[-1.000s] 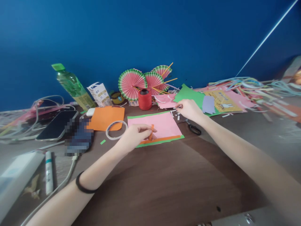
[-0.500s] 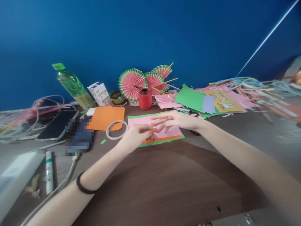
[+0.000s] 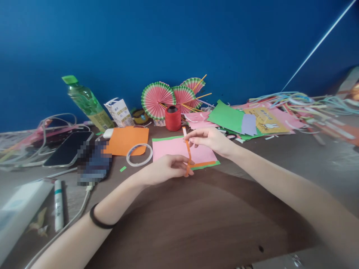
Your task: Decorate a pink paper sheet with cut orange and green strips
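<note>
A thin orange paper strip (image 3: 187,149) stretches between my two hands above the brown desk. My right hand (image 3: 210,140) pinches its upper end, and my left hand (image 3: 168,168) pinches its lower end just in front of a pink sheet (image 3: 179,147) edged in green and orange. Both hands are closed on the strip. A ring of clear tape (image 3: 139,154) lies just left of the pink sheet, and black scissors (image 3: 230,136) are partly hidden behind my right hand.
A red thread spool (image 3: 172,117) and watermelon paper fans (image 3: 158,99) stand at the back. Orange paper (image 3: 127,140), a phone (image 3: 67,148), a green bottle (image 3: 86,102), cables, a white marker (image 3: 58,203) sit left. Coloured sheets (image 3: 230,116) and paper strips pile right.
My right hand left the papers by the scissors, came to the left hand, took the strip's free end and pulled it up; the left hand shifted slightly toward me.
</note>
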Demonstrator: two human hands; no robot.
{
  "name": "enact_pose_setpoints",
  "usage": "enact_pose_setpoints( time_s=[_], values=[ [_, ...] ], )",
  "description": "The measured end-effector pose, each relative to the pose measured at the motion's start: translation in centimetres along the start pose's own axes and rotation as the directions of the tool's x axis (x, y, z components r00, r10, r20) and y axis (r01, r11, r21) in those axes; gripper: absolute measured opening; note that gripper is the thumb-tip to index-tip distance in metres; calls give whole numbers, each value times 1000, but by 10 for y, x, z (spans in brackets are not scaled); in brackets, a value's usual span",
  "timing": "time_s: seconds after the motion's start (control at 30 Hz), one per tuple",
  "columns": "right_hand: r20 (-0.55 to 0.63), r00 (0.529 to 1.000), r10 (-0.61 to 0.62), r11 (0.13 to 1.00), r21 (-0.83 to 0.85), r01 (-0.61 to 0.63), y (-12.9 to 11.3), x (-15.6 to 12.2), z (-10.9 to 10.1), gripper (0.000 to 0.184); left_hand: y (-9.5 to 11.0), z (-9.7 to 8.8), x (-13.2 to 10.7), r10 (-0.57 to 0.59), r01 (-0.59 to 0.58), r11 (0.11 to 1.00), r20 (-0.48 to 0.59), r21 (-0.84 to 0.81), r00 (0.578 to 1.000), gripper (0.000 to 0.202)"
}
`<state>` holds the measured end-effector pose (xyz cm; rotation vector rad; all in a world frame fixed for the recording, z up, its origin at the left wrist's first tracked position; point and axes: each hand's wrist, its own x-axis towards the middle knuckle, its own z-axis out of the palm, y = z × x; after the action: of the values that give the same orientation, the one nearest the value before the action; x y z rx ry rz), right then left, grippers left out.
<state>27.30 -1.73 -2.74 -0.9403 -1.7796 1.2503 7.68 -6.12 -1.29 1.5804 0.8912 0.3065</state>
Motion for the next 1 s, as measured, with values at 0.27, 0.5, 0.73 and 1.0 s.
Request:
enact_pose_setpoints(
  time_s=[0.27,0.5,0.73,1.0],
  values=[
    [100,994,-35,999,-11,36,-13,-8,12,24,-4,-3,5,43,-82,986,-252,-147,967,35],
    [-44,983,-178,953,-257,161,-22,-15,21,22,0,-1,3,7,-67,980,-300,-190,954,29],
    [-34,973,-230,895,-399,198,-26,-19,27,13,3,4,1,38,-69,994,-308,-90,951,29],
    [-1,960,-278,838,-490,242,-24,-19,28,11,10,13,-4,80,-19,986,-366,167,927,23]
  ],
)
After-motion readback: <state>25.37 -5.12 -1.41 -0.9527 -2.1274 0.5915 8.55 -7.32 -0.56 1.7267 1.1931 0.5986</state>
